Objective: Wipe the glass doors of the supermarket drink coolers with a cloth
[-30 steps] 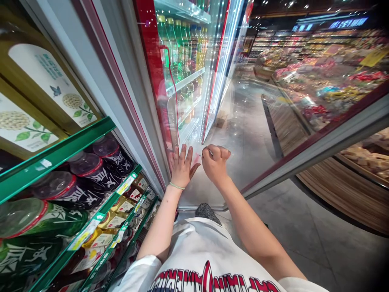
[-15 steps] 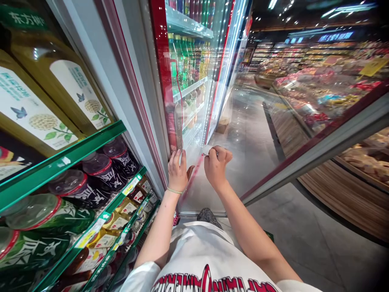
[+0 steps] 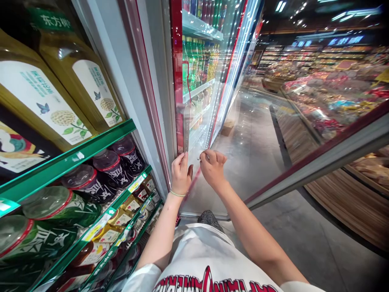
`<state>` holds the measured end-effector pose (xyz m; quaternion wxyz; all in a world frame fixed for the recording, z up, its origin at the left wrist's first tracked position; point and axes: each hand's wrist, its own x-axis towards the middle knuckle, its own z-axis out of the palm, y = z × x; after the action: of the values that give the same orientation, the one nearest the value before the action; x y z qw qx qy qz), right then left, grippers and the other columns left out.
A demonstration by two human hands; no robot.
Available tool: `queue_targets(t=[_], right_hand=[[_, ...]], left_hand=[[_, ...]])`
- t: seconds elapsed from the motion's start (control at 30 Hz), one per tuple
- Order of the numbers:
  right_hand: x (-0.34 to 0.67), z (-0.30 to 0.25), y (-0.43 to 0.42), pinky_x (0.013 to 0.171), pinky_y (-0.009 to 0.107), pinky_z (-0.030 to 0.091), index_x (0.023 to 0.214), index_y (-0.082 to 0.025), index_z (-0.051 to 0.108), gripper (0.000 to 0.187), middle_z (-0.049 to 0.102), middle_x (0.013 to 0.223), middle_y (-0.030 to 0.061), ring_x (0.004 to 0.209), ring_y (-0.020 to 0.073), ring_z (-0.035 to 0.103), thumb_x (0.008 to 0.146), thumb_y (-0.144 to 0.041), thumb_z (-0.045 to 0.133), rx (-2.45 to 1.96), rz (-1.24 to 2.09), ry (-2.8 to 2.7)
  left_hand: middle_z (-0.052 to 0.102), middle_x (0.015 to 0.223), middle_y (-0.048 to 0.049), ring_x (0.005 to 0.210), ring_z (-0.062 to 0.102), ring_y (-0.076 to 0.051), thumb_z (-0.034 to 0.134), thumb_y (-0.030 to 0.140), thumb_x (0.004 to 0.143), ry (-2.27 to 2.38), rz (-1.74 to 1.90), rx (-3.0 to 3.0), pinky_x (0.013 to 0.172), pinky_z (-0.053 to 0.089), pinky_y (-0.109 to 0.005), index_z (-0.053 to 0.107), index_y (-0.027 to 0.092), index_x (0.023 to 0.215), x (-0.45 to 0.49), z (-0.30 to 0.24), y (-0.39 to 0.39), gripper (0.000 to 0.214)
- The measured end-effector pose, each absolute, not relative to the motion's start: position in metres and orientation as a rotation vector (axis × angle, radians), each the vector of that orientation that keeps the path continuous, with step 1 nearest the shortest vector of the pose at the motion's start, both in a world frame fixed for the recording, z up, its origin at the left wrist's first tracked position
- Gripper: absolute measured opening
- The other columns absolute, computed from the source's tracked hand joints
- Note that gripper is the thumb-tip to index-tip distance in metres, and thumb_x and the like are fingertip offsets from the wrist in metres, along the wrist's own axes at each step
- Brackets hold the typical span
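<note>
My left hand [image 3: 180, 176] grips the near edge of the open glass cooler door [image 3: 258, 138], just below its upright handle [image 3: 186, 125]; the fingers are wrapped over the edge and the thumb is on the glass. My right hand [image 3: 212, 167] is a closed fist pressed against the glass beside it. It pinches something small and pale at its fingertips, too small to name. A thin band sits on my left wrist.
To the left, green shelves [image 3: 75, 156] hold lying bottles, dark-capped ones [image 3: 112, 166] below and amber ones [image 3: 60, 81] above. Further coolers with green bottles [image 3: 197, 65] line the aisle. Display bins [image 3: 328, 93] stand at right. My dark shoe [image 3: 209, 217] is on the grey floor.
My left hand went from lying flat on the glass to gripping the door's edge. The view has shifted, and both hands sit a little higher on the door.
</note>
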<state>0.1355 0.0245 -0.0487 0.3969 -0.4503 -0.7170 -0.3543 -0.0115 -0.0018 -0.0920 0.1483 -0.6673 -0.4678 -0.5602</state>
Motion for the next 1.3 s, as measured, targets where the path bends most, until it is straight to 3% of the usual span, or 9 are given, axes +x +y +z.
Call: queue_targets(t=[0.17,0.37,0.77,0.93,1.1,1.3], right_hand=[[0.131,-0.046,0.029,0.091,0.035,0.03,0.091,-0.024,0.067,0.023,0.062,0.108,0.007,0.107,0.0218,0.044,0.086,-0.004,0.057,-1.181,-0.886,-1.683],[0.117,-0.056,0.031,0.089,0.036,0.028,0.095,-0.028,0.069,0.025,0.065,0.108,0.0045,0.109,0.0211,0.045,0.089,-0.005,0.061,-1.148,-0.829,-1.883],[0.092,-0.052,0.032,0.089,0.037,0.027,0.1,-0.026,0.07,0.021,0.067,0.109,0.0061,0.108,0.0225,0.046,0.092,-0.008,0.062,-1.084,-0.815,-1.848],[0.088,-0.06,0.032,0.089,0.037,0.027,0.107,-0.031,0.071,0.023,0.067,0.114,0.0043,0.11,0.0219,0.047,0.093,-0.013,0.065,-1.028,-0.775,-2.013],[0.087,-0.062,0.034,0.09,0.038,0.026,0.099,-0.027,0.071,0.02,0.067,0.11,0.0061,0.108,0.0228,0.047,0.092,-0.01,0.063,-1.147,-0.79,-1.873],[0.089,-0.064,0.031,0.089,0.036,0.027,0.102,-0.027,0.07,0.018,0.068,0.111,0.0039,0.107,0.0212,0.047,0.095,-0.013,0.062,-0.97,-0.886,-2.02]], left_hand=[[0.066,0.113,-0.0097,0.103,0.068,-0.016,0.053,0.021,0.104,-1.374,-1.856,-1.878,0.095,0.057,-0.031,0.061,0.018,0.137,-0.023,-0.072,-0.01,0.034],[0.065,0.097,-0.0049,0.088,0.063,-0.015,0.061,0.023,0.101,-1.441,-1.879,-1.733,0.084,0.054,-0.029,0.065,0.017,0.118,-0.036,-0.054,-0.01,0.018],[0.064,0.102,-0.007,0.096,0.063,-0.018,0.056,0.02,0.102,-1.526,-1.895,-1.687,0.087,0.055,-0.032,0.063,0.018,0.113,-0.044,-0.057,-0.009,0.013],[0.065,0.104,-0.0081,0.102,0.063,-0.019,0.051,0.019,0.103,-1.534,-1.885,-1.697,0.091,0.055,-0.034,0.063,0.018,0.115,-0.047,-0.06,-0.012,0.016],[0.065,0.105,-0.0075,0.1,0.064,-0.018,0.051,0.018,0.103,-1.575,-1.906,-1.707,0.089,0.054,-0.032,0.063,0.018,0.114,-0.052,-0.064,-0.014,0.016],[0.065,0.105,-0.0069,0.1,0.063,-0.018,0.053,0.018,0.103,-1.585,-1.912,-1.7,0.089,0.054,-0.032,0.063,0.019,0.113,-0.053,-0.067,-0.014,0.014]])
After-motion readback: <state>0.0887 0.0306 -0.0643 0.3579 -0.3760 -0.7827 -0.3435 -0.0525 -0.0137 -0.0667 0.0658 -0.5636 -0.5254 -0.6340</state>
